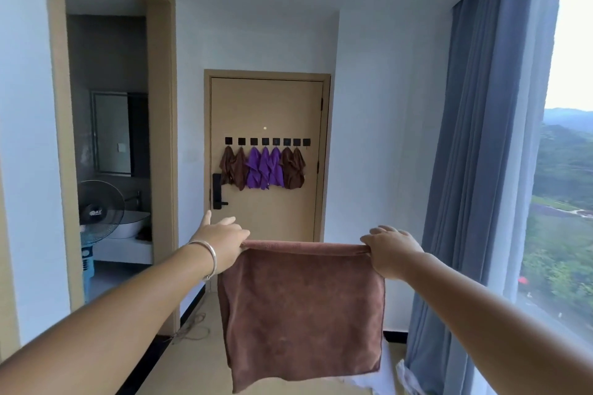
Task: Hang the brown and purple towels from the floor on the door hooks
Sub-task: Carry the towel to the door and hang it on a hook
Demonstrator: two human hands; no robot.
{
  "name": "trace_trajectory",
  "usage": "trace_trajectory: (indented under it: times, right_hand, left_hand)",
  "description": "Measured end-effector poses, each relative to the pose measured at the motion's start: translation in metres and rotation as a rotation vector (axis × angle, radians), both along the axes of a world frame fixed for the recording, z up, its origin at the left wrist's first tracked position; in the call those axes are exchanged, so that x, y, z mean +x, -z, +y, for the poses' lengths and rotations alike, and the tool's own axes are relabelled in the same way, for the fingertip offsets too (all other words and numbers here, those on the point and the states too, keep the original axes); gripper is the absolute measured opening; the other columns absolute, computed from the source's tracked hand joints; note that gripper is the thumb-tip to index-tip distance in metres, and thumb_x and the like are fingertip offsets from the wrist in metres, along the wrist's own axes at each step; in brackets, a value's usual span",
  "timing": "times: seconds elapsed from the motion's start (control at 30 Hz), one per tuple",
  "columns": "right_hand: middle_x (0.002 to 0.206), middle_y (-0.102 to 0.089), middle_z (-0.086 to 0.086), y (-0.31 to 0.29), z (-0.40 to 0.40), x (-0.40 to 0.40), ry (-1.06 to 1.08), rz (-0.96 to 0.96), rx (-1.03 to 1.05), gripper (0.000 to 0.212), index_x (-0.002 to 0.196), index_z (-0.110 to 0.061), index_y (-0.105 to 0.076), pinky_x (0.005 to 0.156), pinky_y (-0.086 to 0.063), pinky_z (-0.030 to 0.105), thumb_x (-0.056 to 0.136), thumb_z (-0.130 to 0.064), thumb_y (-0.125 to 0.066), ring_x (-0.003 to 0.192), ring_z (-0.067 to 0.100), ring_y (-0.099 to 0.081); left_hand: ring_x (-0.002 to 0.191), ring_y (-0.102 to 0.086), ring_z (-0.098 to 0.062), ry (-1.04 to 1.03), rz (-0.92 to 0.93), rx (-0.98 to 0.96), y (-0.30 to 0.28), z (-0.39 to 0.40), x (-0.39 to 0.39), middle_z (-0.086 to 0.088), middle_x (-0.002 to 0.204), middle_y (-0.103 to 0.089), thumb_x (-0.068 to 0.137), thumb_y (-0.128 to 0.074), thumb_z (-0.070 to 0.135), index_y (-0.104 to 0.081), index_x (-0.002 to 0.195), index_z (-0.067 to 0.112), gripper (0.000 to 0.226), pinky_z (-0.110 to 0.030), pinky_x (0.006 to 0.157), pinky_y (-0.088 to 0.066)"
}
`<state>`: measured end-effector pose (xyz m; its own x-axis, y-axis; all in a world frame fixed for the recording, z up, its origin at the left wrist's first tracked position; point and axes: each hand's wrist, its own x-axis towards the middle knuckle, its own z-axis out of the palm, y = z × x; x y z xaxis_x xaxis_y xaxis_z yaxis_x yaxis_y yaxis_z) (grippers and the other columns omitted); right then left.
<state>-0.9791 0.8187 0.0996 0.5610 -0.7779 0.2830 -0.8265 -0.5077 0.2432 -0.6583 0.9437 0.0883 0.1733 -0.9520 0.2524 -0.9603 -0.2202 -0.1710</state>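
Down the hallway, well short of the door (268, 151): brown towel (301, 308) held spread out, last hang step pending.

Left hand (221, 242) pinches the towel's top left corner, other fingers loose and extended; right hand (390, 248) grips the top right corner. Towel hangs flat between them, off the floor (192, 369). Hook row (266, 141) already carries seven towels: two brown, three purple, two brown; only the far-right hook (306, 141) looks free. Next move, as I read it: walk up, bunch one corner or edge, loop it over that hook. Room: bathroom opening with a fan (99, 208) on the left, blue curtain (475, 170) and window on the right, something white on the floor by the curtain.
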Motion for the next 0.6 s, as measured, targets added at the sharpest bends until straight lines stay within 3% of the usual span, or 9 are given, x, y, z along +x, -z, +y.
trace_trajectory:
  times: [0.17,0.3,0.6]
  right_hand:
    - [0.126,-0.054,-0.004,0.024,-0.043,0.032,-0.028,0.035,0.051,0.036,0.122,-0.027,-0.057,0.106,-0.034,0.038,0.094,-0.017,-0.037,0.129,0.017,-0.039]
    - [0.127,-0.056,-0.004,0.037,-0.091,0.056,-0.064,0.057,0.133,0.034,0.119,-0.026,-0.060,0.106,-0.035,0.038,0.097,-0.020,-0.035,0.128,0.017,-0.041]
    - [0.116,-0.060,-0.002,0.029,-0.238,0.115,-0.161,-0.027,0.158,0.033,0.109,-0.023,-0.066,0.102,-0.039,0.036,0.093,-0.016,-0.038,0.118,0.018,-0.047]
  left_hand:
    - [0.145,-0.020,-0.016,0.002,-0.003,0.023,0.020,-0.040,0.037,0.011,0.124,-0.055,0.102,-0.026,0.026,-0.052,0.116,0.027,0.030,-0.058,0.116,0.003]
    - [0.145,-0.021,-0.015,-0.001,0.005,0.059,0.040,-0.078,0.062,0.012,0.119,-0.054,0.101,-0.028,0.026,-0.048,0.101,0.028,0.020,-0.058,0.115,0.002]
    - [0.143,-0.024,-0.011,-0.112,-0.034,0.091,0.035,-0.191,0.113,0.014,0.127,-0.052,0.103,-0.024,0.032,-0.053,0.117,0.029,0.033,-0.057,0.115,-0.001]
